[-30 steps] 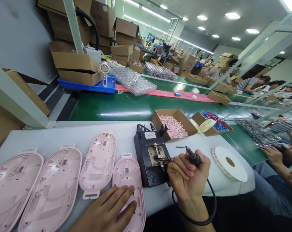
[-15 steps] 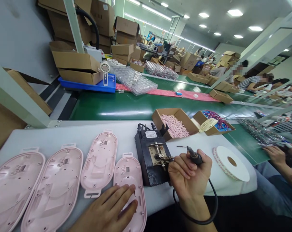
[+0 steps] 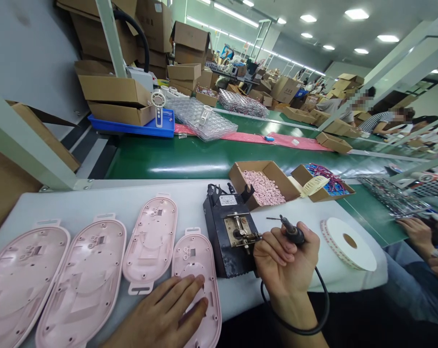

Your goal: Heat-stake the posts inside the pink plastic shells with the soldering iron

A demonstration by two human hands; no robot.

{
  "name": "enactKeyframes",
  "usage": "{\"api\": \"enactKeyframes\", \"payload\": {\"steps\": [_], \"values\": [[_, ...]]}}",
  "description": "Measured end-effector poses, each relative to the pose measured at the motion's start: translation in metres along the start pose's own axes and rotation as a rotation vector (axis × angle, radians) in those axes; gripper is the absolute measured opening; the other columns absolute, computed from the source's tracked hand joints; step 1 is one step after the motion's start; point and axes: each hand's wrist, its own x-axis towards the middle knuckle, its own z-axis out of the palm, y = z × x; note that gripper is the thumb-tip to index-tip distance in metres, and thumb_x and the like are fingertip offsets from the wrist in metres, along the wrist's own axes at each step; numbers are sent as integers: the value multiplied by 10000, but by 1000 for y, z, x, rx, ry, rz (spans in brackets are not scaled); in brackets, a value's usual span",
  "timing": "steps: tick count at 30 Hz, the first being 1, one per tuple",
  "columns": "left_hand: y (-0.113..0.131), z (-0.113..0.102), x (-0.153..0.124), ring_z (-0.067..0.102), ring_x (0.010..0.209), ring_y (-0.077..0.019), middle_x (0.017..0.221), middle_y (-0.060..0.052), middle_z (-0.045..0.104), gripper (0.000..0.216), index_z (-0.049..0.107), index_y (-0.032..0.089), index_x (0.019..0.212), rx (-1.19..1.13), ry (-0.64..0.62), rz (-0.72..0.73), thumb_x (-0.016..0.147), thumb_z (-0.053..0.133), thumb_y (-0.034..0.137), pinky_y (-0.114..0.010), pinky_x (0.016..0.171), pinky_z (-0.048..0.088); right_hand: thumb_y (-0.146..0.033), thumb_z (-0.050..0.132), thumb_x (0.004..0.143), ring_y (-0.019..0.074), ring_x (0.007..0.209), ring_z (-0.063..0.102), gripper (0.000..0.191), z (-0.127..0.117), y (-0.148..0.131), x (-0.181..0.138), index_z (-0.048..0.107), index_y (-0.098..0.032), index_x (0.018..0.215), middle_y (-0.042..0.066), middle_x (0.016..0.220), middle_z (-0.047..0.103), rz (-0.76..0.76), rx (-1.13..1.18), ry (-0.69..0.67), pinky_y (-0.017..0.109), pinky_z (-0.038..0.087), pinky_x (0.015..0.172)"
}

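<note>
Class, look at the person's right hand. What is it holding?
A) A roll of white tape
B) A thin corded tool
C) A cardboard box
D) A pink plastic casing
B. The right hand grips a thin corded tool in its fingers, with a black cord trailing down past the wrist.

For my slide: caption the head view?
Right hand grips a corded pen-style tool; left hand rests on pink plastic housing.
</note>
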Motion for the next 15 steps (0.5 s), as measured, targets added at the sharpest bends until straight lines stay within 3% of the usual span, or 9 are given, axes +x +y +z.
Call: {"api": "enactKeyframes", "payload": {"steps": [2, 7, 10, 12, 15], "values": [[1, 0, -1, 519, 1286, -265, 1423, -103, 609, 401, 625, 216, 1298, 4, -18, -2, 964, 554, 427, -391, 1080, 377, -280, 751, 810, 11, 367, 438, 262, 1, 0, 0, 586, -174, 638, -88, 464, 504, -5, -9, 2, 73, 369, 348], [3, -8, 0, 459, 1380, -276, 1539, -118, 501, 489, 542, 200, 1389, -76, -200, -63, 916, 593, 313, -417, 1145, 346, -313, 762, 804, 18, 366, 359, 297, 9, 2, -1, 573, -178, 618, -92, 468, 454, -48, -128, -22, 96, 376, 359], [-2, -22, 5, 457, 1387, -330, 1546, -164, 480, 632, 493, 172, 1435, -242, -230, -57, 836, 671, 265, -456, 1143, 368, -357, 722, 838, 44, 399, 399, 261, 11, 9, -6, 638, -180, 665, -63, 485, 478, -186, -338, -94, 140, 427, 407], [-8, -33, 9, 469, 1372, -330, 1521, -139, 512, 647, 466, 201, 1454, -473, -195, -41, 846, 676, 268, -453, 1148, 376, -377, 682, 873, 75, 440, 461, 207, 10, 17, -15, 707, -192, 784, -33, 518, 535, -299, -512, -188, 187, 470, 454], [-13, -46, 13, 587, 1190, -264, 1320, -116, 633, 501, 493, 228, 1401, -988, 54, -121, 930, 618, 344, -395, 1071, 455, -362, 657, 908, 142, 541, 575, 168, 5, 27, -32, 731, -215, 941, 14, 637, 643, -438, -729, -354, 270, 521, 514]]}}
